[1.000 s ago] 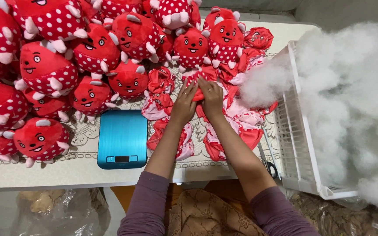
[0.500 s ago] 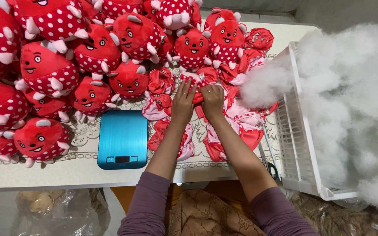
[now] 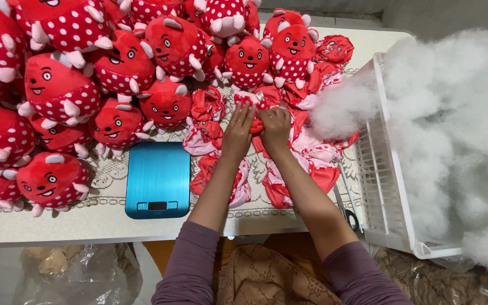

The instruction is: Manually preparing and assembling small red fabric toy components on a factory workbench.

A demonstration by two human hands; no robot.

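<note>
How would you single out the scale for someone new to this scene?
Start at the table covered in red stuffed toys. Near its front edge, just left of the person's left hand, lies the kitchen scale. It is the only flat, shiny blue square there, with a small dark display strip at its near edge.

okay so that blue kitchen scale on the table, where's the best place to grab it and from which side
Take the blue scale by its two long side edges, coming straight down from above. It lies flat on the table with space along its sides, though a stuffed red toy sits close on the left. Its top is smooth and flat, so pinching across the width probably holds better than pressing the face.
</note>
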